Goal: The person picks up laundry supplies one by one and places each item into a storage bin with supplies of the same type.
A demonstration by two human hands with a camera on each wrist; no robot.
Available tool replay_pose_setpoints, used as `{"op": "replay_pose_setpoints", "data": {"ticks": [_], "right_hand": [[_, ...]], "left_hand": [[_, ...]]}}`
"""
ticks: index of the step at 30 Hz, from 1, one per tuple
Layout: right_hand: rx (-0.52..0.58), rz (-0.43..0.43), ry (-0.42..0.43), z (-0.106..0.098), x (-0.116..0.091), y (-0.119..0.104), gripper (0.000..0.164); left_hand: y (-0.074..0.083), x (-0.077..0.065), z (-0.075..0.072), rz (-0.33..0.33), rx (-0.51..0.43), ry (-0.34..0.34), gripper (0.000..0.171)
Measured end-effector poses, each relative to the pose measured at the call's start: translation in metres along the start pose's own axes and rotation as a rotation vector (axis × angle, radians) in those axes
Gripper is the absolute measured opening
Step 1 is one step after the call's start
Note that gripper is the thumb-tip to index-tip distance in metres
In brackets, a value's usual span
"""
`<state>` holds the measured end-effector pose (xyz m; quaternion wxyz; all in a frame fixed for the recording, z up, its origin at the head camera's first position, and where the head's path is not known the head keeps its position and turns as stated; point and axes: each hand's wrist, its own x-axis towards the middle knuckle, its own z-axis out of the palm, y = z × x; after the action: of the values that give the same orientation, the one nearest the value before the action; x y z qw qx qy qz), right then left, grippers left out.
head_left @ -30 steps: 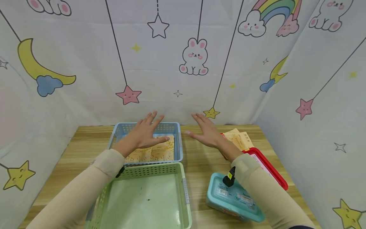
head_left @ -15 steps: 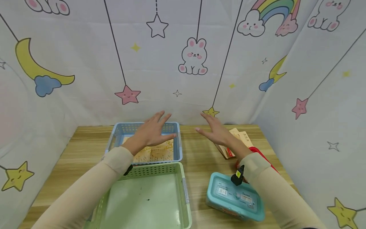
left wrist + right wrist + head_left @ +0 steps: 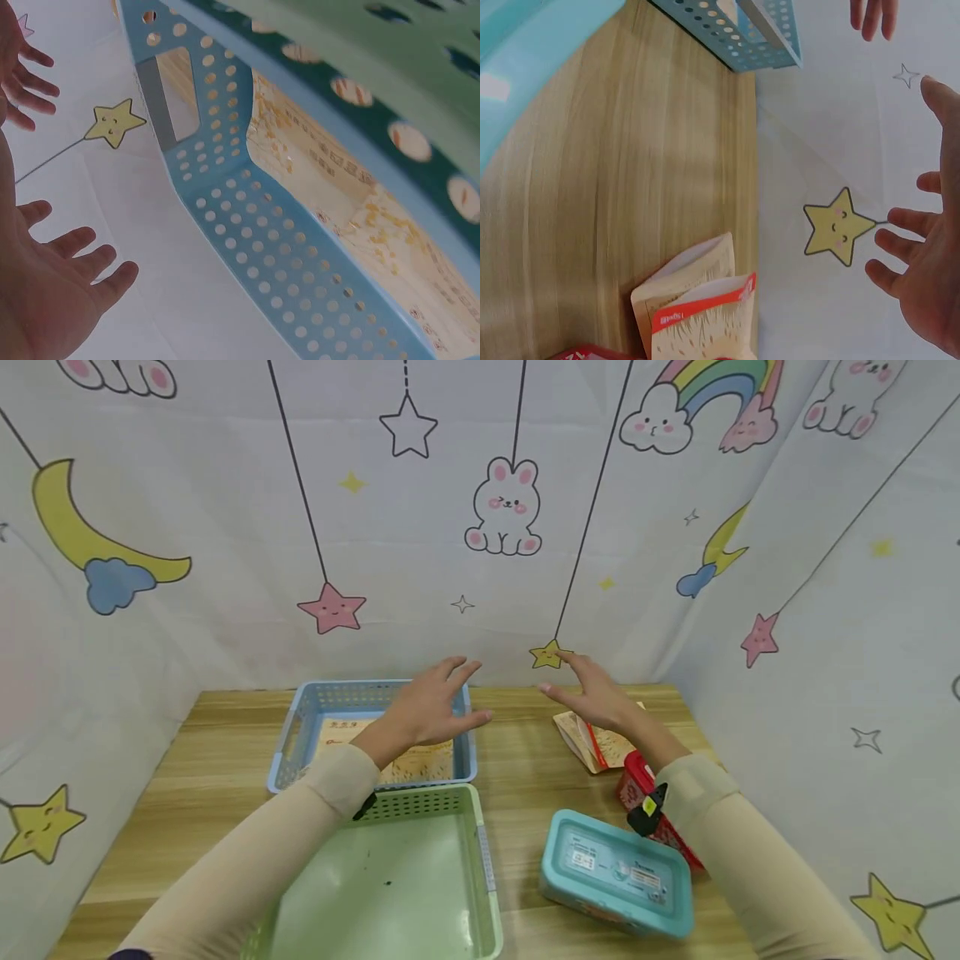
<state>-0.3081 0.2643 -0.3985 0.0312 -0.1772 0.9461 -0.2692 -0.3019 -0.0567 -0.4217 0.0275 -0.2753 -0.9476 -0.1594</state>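
My left hand (image 3: 426, 708) hovers over the right part of a blue basket (image 3: 285, 758), fingers spread and holding nothing. Flat beige printed packets (image 3: 420, 763) lie inside that basket, partly hidden by the hand. To the right, my right hand (image 3: 600, 697) hangs in the air with its fingers apart and nothing in its grasp. Below and beyond it, beige pouches with a red band (image 3: 705, 315) lie on the table. Both palms show in the wrist views, the left palm (image 3: 52, 292) beside the basket's perforated wall.
A green basket (image 3: 375, 885) stands in front of the blue one. On the right are a teal lidded box (image 3: 615, 872) and a red container (image 3: 636, 781), partly behind the right forearm. The wooden table (image 3: 517, 760) ends at a printed white curtain (image 3: 420, 527).
Both hands have drifted to the right, still raised and spread. More of the packets in the blue basket now shows on the left, and the red container is more covered by the right forearm.
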Motion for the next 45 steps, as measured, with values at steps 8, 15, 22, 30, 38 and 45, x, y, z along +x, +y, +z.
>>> {"op": "replay_pose_setpoints", "data": {"ticks": [8,15,22,30,38,45], "right_hand": [[0.017,0.015,0.031,-0.014,-0.006,0.02,0.083],[0.025,0.056,0.045,-0.023,-0.009,0.033,0.082],[0.061,0.089,0.05,-0.027,-0.016,0.046,0.081],[0.067,0.149,0.046,-0.026,-0.019,0.06,0.082],[0.084,0.222,0.037,-0.02,-0.023,0.068,0.086],[0.046,0.254,0.024,-0.004,-0.025,0.076,0.079]], "left_hand": [[0.019,0.011,0.008,0.009,-0.07,-0.021,0.094],[0.035,0.025,0.012,0.015,-0.127,-0.036,0.092],[0.049,0.037,0.018,0.049,-0.14,-0.035,0.092],[0.065,0.048,0.028,0.056,-0.241,-0.066,0.09],[0.083,0.056,0.04,0.066,-0.271,-0.115,0.09],[0.094,0.06,0.051,0.084,-0.276,-0.141,0.091]]}}
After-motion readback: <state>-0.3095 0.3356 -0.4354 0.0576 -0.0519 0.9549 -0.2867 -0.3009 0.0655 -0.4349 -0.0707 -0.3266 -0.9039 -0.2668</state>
